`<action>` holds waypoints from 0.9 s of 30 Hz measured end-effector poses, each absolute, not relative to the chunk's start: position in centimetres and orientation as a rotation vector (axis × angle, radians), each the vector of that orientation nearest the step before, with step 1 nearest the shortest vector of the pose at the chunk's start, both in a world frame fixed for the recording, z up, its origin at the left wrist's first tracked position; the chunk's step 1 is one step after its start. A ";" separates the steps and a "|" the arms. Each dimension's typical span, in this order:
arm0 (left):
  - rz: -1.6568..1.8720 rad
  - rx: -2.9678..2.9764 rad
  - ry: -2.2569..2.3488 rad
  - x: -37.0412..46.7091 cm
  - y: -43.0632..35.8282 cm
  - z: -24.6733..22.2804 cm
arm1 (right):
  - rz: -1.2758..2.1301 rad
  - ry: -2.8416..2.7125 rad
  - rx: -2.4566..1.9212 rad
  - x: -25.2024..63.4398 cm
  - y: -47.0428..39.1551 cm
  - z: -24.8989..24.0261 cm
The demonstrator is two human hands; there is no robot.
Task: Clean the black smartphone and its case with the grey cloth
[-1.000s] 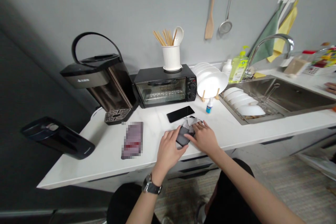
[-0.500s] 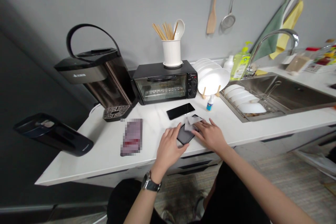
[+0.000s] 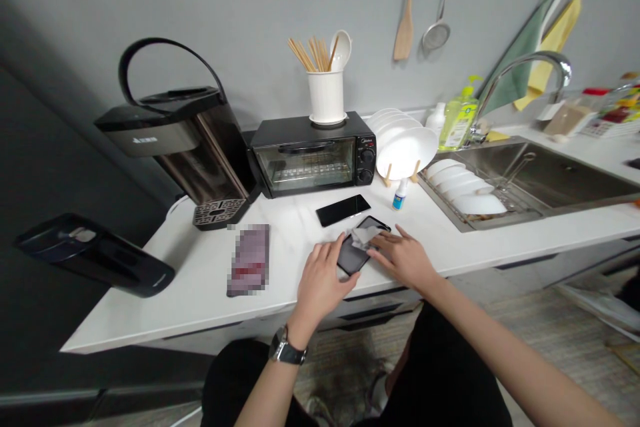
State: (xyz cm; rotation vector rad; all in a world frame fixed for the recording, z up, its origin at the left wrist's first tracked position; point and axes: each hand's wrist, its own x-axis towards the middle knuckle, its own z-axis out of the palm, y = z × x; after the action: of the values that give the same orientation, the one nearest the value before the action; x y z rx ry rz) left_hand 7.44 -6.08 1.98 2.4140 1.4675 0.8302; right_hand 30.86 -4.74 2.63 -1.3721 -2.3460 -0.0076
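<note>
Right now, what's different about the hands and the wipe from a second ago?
The right hand has shifted rightward, and the grey wipe has slid slightly toward the person, uncovering more of the nearer smartphone at its far end. Nothing was let go. The left hand still holds that smartphone; the farther smartphone and small blue-labelled bottle stayed put.

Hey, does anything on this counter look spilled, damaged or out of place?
I see nothing spilled or damaged. The one oddity is the purplish item on the counter, left of the left hand: it shows as coarse square blocks, so its details can't be made out.
</note>
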 end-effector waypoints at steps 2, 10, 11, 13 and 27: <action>0.833 2.421 1.450 7.5 -6.0 2.0 | -0.084 -2.289 -1.447 31.3 -3.3 2.3; 0.782 2.419 1.479 6.7 -6.2 2.1 | 0.127 -2.369 -1.154 24.5 -6.2 2.0; 0.753 2.420 1.491 6.6 -6.2 2.1 | 0.194 -2.392 -1.100 24.3 -7.0 2.2; 0.716 2.425 1.505 6.6 -6.2 2.1 | 0.265 -2.419 -1.063 25.0 -8.2 2.5; 0.812 2.405 1.416 6.7 -5.9 2.1 | 0.043 -2.366 -1.264 25.2 -5.6 2.3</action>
State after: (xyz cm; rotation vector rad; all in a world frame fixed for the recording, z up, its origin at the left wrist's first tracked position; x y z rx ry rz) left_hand 6.67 -5.94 2.15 2.4046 1.4161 0.8119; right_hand 25.24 -5.58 2.30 -1.2640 -2.3662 0.0429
